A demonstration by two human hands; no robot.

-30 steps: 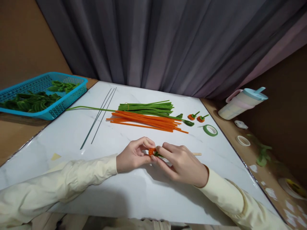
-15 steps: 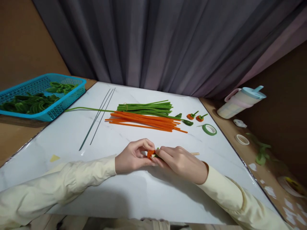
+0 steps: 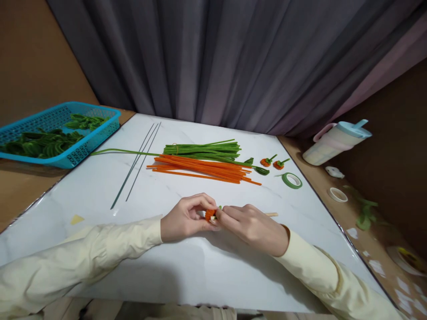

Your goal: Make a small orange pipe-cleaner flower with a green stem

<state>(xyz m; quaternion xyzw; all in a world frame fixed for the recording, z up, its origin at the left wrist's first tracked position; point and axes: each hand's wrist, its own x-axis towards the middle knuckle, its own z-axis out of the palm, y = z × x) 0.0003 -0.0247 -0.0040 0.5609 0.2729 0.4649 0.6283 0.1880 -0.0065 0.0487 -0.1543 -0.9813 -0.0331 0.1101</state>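
Note:
My left hand [image 3: 187, 218] is closed, thumb and fingers pinching a small ribbed orange pipe-cleaner ball [image 3: 210, 214]. My right hand [image 3: 250, 224] meets it from the right, its fingertips pressed against the ball's right side. A thin tan stick [image 3: 271, 214] runs under the right hand's fingers, its far end sticking out behind the knuckles. A bit of green [image 3: 220, 207] shows between the fingertips; most of the join is hidden. Beyond the hands lie orange pipe cleaners [image 3: 200, 168] and a bundle of green pipe cleaners [image 3: 202, 150].
Two orange balls with green stems [image 3: 278, 165] lie near green tape [image 3: 292, 180]. Three dark wires [image 3: 133, 166] lie left on the white table [image 3: 140, 275]. A blue basket [image 3: 95, 140] holds green leaf shapes. At right stand a tumbler [image 3: 330, 144] and a white ring [image 3: 337, 194].
The right fingertips have shifted slightly on the orange ball, and less of the pale stick tip shows beside it. Both hands stay in the same place.

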